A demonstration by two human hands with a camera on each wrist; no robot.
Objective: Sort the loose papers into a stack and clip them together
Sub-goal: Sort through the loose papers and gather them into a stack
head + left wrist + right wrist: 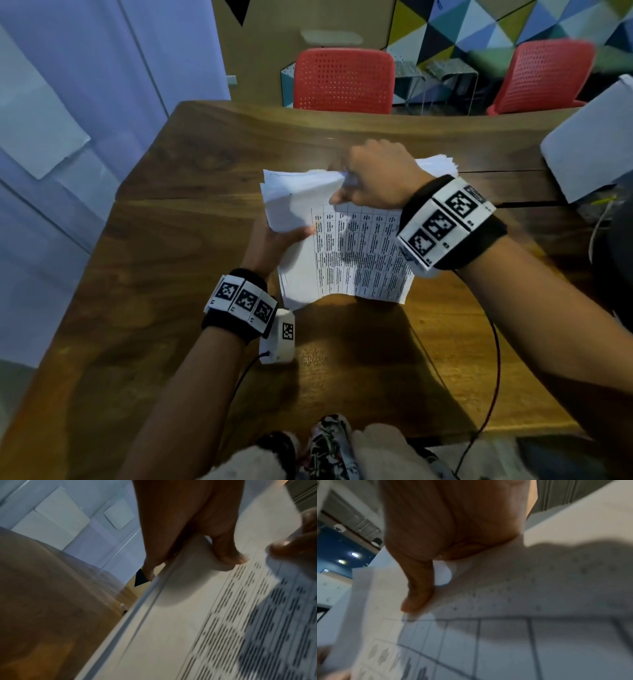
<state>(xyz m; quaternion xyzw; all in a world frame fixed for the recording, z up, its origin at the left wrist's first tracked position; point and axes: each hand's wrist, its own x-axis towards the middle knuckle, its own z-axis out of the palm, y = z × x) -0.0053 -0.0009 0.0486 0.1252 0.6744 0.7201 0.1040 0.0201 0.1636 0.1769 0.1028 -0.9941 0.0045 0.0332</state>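
A bundle of white papers (356, 253) with a printed table on the top sheet is held above the wooden table (171, 240). My left hand (274, 240) grips the bundle's left edge, thumb on top, fingers underneath; in the left wrist view the thumb (229, 557) presses the papers (171, 635). My right hand (373, 174) pinches the far top edge, bending sheets up. In the right wrist view the thumb (418, 597) lies on the printed papers (505, 635). No clip is in view.
Two red chairs (342, 80) (544, 75) stand behind the table's far edge. More white sheets (589, 144) lie at the table's right edge. A cable (493, 377) runs from my right wrist over the near edge. Blue wall panels (68, 120) lie left.
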